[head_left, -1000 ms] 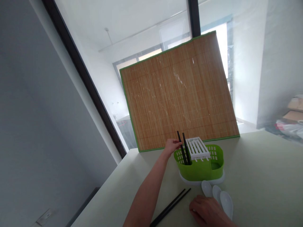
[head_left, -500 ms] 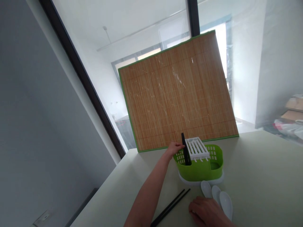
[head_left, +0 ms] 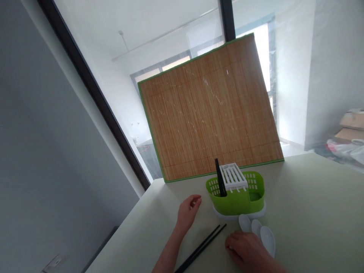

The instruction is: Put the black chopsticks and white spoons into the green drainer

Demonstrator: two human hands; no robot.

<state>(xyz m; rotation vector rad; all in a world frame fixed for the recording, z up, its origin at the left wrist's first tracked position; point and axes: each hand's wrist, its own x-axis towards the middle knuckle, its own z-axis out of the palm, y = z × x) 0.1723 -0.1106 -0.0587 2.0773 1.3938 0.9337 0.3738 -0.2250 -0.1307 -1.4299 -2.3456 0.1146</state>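
1 green caddy [head_left: 236, 203] is sitting upright on the pale bench [head_left: 136, 235], a white base [head_left: 224, 217] showing under it and a white slatted rack [head_left: 233, 177] lying across its middle. Black chopsticks [head_left: 219, 176] are standing bunched in its left compartment, leaning beside the rack; their exact count is staying unclear. In front of the caddy, 3 white spoons [head_left: 267, 239] are lying in a fanned row, bowls pointing toward it. To their left, 2 more black chopsticks [head_left: 204, 248] are lying slantwise on the bench, between the 2 hands. The left hand [head_left: 188, 211] is hovering left of the caddy and apart from it, fingers loosely curled and partly open, nothing showing in its grasp. The right hand [head_left: 246, 246] is resting low beside the spoons and partly overlapping them in view, its fingers curling inward; whether it is holding or touching anything is hard to tell. Behind the caddy, a brown slatted mat [head_left: 210, 110] with green edging is standing tilted in front of a glass pane. Cardboard boxes [head_left: 352, 119] are lying at the far right.
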